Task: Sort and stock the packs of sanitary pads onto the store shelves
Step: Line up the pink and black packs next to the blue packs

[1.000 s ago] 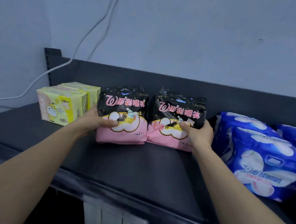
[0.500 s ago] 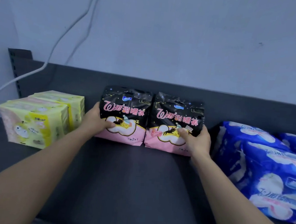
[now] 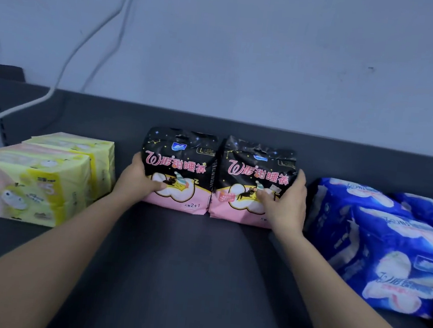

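The left hand (image 3: 138,182) is holding the left black-and-pink pack (image 3: 181,160) at the pack's 9 o'clock side. Its thumb is pressing on the front and its fingers are curling round the edge. The right hand (image 3: 284,205) is holding the right black-and-pink pack (image 3: 254,173) the same way, at that pack's 3 o'clock side.

Both packs are standing up, side by side and touching, near the back of the dark shelf (image 3: 185,267).

At 9 o'clock from them, a little apart, the yellow packs (image 3: 34,184) are sitting together. At 3 o'clock, the blue packs (image 3: 377,247) are lying just beside the right hand.

At 12 o'clock the pale wall (image 3: 275,49) is standing behind the shelf. A white cable (image 3: 87,43) is hanging down the wall toward 10 o'clock.
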A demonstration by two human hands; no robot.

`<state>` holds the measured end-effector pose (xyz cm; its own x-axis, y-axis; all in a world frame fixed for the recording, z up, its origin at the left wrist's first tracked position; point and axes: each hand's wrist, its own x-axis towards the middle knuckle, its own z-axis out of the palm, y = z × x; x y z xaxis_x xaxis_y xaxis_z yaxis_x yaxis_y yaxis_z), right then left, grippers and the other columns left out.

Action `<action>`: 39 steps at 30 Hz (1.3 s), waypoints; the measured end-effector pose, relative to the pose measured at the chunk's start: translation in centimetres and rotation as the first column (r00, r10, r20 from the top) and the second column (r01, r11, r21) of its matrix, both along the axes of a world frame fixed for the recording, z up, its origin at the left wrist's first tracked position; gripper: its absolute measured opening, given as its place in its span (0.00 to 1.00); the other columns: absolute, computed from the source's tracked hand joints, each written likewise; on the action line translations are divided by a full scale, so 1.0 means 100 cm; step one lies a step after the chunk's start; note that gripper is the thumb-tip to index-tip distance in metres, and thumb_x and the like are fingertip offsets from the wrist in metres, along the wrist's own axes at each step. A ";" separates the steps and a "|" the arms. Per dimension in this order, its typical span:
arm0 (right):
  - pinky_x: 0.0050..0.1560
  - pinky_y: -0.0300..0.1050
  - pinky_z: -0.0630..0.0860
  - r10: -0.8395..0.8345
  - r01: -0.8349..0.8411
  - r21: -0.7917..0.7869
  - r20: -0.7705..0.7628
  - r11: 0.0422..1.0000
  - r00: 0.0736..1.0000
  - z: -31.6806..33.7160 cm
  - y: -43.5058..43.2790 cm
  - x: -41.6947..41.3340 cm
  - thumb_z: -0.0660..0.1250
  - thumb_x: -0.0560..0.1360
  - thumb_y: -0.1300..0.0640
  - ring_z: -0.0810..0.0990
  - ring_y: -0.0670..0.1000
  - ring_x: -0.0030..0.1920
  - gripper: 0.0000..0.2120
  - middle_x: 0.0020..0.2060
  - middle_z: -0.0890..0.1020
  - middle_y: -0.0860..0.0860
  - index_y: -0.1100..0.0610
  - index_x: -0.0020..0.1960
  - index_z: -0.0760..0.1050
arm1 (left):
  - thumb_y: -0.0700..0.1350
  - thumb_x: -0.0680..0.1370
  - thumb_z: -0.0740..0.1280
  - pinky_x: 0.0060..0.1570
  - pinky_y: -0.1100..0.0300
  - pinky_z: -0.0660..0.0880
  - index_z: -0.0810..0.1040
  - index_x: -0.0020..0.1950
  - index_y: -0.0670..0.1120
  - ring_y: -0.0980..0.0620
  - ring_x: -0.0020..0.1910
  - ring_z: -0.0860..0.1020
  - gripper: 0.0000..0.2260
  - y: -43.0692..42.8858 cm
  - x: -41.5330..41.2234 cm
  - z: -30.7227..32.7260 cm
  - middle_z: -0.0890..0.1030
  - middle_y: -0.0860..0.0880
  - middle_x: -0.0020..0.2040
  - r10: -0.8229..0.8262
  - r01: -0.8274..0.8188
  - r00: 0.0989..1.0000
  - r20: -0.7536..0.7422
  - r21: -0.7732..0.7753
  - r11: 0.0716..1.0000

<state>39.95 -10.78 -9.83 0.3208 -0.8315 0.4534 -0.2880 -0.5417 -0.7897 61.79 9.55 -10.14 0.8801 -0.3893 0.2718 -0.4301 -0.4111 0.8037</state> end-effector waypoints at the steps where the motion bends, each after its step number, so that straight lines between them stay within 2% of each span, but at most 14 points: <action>1: 0.65 0.51 0.66 -0.034 0.031 -0.086 -0.036 0.996 0.999 0.001 0.004 0.000 0.76 0.69 0.56 0.66 0.56 0.71 0.45 0.72 0.65 0.56 0.55 0.78 0.53 | 0.40 0.66 0.77 0.50 0.56 0.71 0.62 0.70 0.44 0.43 0.53 0.78 0.37 0.002 -0.003 0.001 0.77 0.46 0.59 0.002 -0.002 1.000 0.018 0.013 1.000; 3: 0.71 0.52 0.61 -0.108 0.079 -0.277 -0.093 0.958 0.990 0.003 0.011 -0.001 0.76 0.70 0.58 0.60 0.58 0.75 0.45 0.75 0.60 0.59 0.58 0.78 0.53 | 0.42 0.64 0.78 0.53 0.52 0.74 0.61 0.69 0.46 0.43 0.53 0.78 0.39 0.007 -0.007 0.005 0.76 0.45 0.60 0.009 -0.011 0.997 0.072 0.028 1.000; 5: 0.73 0.56 0.59 -0.150 0.089 -0.418 -0.115 0.904 0.982 0.002 0.019 0.000 0.77 0.68 0.60 0.57 0.61 0.76 0.44 0.76 0.58 0.61 0.60 0.77 0.58 | 0.44 0.63 0.78 0.58 0.47 0.74 0.59 0.71 0.43 0.40 0.60 0.75 0.42 0.013 -0.012 0.009 0.74 0.41 0.63 0.032 -0.041 0.989 0.146 0.066 0.997; 7: 0.74 0.58 0.58 -0.144 0.051 -0.491 -0.153 0.870 0.978 0.000 0.026 0.000 0.77 0.65 0.63 0.57 0.62 0.76 0.43 0.76 0.60 0.62 0.61 0.75 0.62 | 0.44 0.66 0.78 0.63 0.46 0.69 0.58 0.73 0.39 0.39 0.64 0.70 0.41 0.021 -0.022 0.014 0.71 0.38 0.64 0.046 -0.081 0.971 0.236 0.143 0.986; 10: 0.75 0.58 0.57 -0.087 -0.066 -0.536 -0.255 0.842 0.963 0.000 0.039 -0.001 0.75 0.66 0.63 0.57 0.61 0.77 0.38 0.75 0.63 0.61 0.61 0.73 0.66 | 0.47 0.70 0.76 0.63 0.50 0.66 0.61 0.71 0.38 0.40 0.66 0.68 0.36 0.035 -0.040 0.022 0.70 0.38 0.64 0.013 -0.128 0.933 0.360 0.297 0.946; 14: 0.70 0.59 0.62 0.020 -0.217 -0.530 -0.353 0.820 0.936 -0.003 0.059 -0.006 0.76 0.67 0.61 0.61 0.63 0.75 0.32 0.71 0.69 0.61 0.61 0.69 0.71 | 0.45 0.72 0.73 0.60 0.52 0.68 0.66 0.66 0.39 0.42 0.65 0.69 0.27 0.064 -0.070 0.024 0.72 0.41 0.63 -0.029 -0.209 0.901 0.433 0.491 0.845; 17: 0.73 0.53 0.56 0.109 -0.369 -0.459 -0.499 0.808 0.860 -0.001 0.079 -0.015 0.71 0.72 0.55 0.55 0.58 0.77 0.30 0.74 0.65 0.57 0.57 0.72 0.66 | 0.47 0.73 0.72 0.57 0.51 0.71 0.68 0.62 0.41 0.43 0.63 0.70 0.23 0.089 -0.102 0.026 0.72 0.43 0.61 -0.016 -0.283 0.892 0.452 0.585 0.760; 20: 0.72 0.50 0.59 0.199 -0.508 -0.399 -0.603 0.764 0.773 0.000 0.101 -0.027 0.70 0.74 0.48 0.56 0.56 0.76 0.30 0.71 0.66 0.53 0.54 0.72 0.65 | 0.47 0.74 0.70 0.53 0.51 0.71 0.69 0.62 0.41 0.43 0.62 0.71 0.20 0.116 -0.138 0.027 0.72 0.43 0.60 0.032 -0.371 0.874 0.485 0.621 0.690; 23: 0.71 0.51 0.61 0.297 -0.638 -0.331 -0.676 0.696 0.674 -0.002 0.132 -0.041 0.70 0.74 0.45 0.61 0.56 0.73 0.32 0.70 0.68 0.55 0.55 0.73 0.64 | 0.48 0.77 0.67 0.51 0.51 0.70 0.69 0.61 0.41 0.42 0.61 0.71 0.17 0.149 -0.181 0.026 0.72 0.43 0.60 0.102 -0.465 0.843 0.527 0.621 0.632; 27: 0.66 0.51 0.67 0.444 -0.782 -0.264 -0.701 0.565 0.558 -0.007 0.185 -0.066 0.70 0.74 0.47 0.66 0.57 0.70 0.31 0.68 0.70 0.56 0.56 0.72 0.65 | 0.48 0.77 0.66 0.55 0.49 0.70 0.70 0.62 0.42 0.42 0.61 0.72 0.17 0.204 -0.245 0.019 0.73 0.43 0.59 0.197 -0.559 0.815 0.544 0.651 0.514; 32: 0.62 0.51 0.69 0.559 -0.901 -0.199 -0.726 0.385 0.400 -0.006 0.261 -0.095 0.68 0.74 0.46 0.67 0.57 0.67 0.27 0.64 0.73 0.55 0.55 0.69 0.67 | 0.49 0.77 0.65 0.51 0.53 0.70 0.71 0.59 0.43 0.43 0.60 0.72 0.14 0.281 -0.324 0.021 0.74 0.44 0.59 0.328 -0.627 0.779 0.534 0.679 0.382; 35: 0.62 0.51 0.70 0.610 -0.945 -0.191 -0.725 0.266 0.318 -0.003 0.310 -0.113 0.68 0.74 0.45 0.67 0.58 0.67 0.28 0.64 0.72 0.55 0.55 0.69 0.67 | 0.50 0.78 0.65 0.53 0.52 0.70 0.71 0.61 0.43 0.44 0.62 0.72 0.16 0.327 -0.367 0.024 0.74 0.44 0.60 0.407 -0.654 0.743 0.531 0.705 0.275; 39: 0.64 0.52 0.70 0.644 -0.980 -0.179 -0.741 0.084 0.190 0.000 0.384 -0.141 0.68 0.75 0.46 0.67 0.58 0.68 0.28 0.66 0.71 0.56 0.55 0.71 0.66 | 0.51 0.78 0.65 0.49 0.55 0.68 0.70 0.62 0.44 0.46 0.61 0.72 0.16 0.392 -0.428 0.025 0.74 0.46 0.59 0.508 -0.675 0.680 0.529 0.722 0.151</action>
